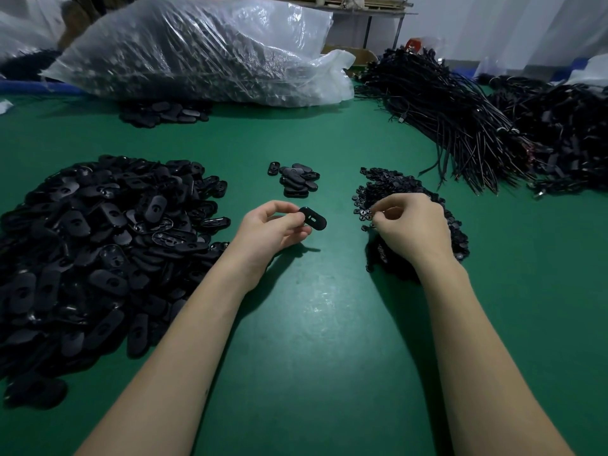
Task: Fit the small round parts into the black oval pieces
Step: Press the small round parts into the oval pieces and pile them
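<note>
Fingertips of my left hand (274, 227) pinch one black oval piece (313, 217) by its end, the rest jutting right above the green table (329, 324). My right hand (409, 225) curls, fingertips down in the pile of small round parts (388, 189); I cannot tell whether it grips one. A big oval heap (98, 245) lies left.

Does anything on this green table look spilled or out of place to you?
Nothing much stands out. A few black oval pieces lie loose at the edge of the big plastic bag, as if they had slipped out. The heaps look sorted, and the left hand holds one oval piece.
</note>
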